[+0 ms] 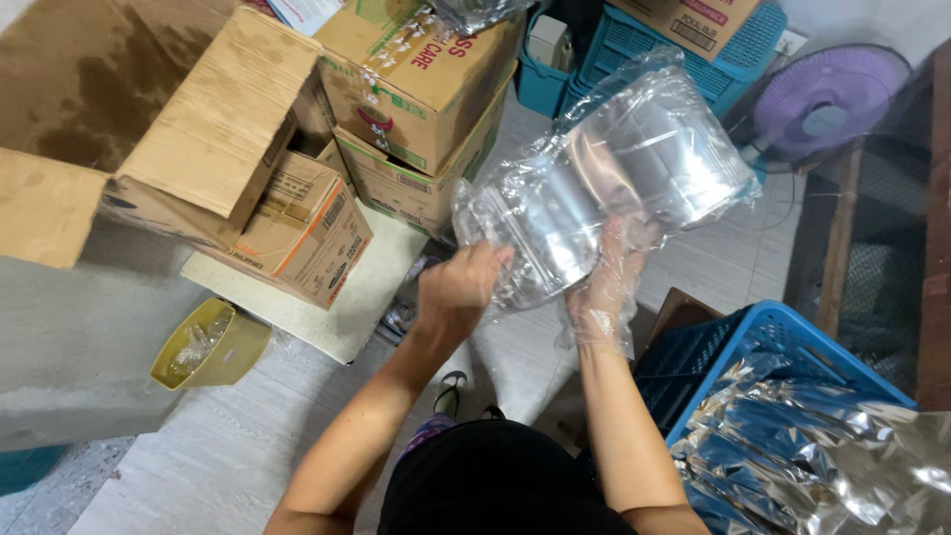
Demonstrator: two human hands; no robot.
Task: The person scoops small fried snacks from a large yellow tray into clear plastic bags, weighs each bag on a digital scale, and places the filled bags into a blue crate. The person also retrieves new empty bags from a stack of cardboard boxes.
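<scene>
Left hand (458,289): bare, fingers closed on the clear plastic bag's (614,168) lower edge.
Right hand (606,287): gloved, fingers gripping the bag from below.
Bag: held aloft above the blue crate (783,332).

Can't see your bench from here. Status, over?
Left hand bare, gripping clear plastic bag. Right hand in thin clear glove, holding it too. Blue crate at right, nothing blocking.

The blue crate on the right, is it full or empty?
Full, near enough: shiny silver foil bags pile up to the blue crate rim and spill over its right side.
</scene>
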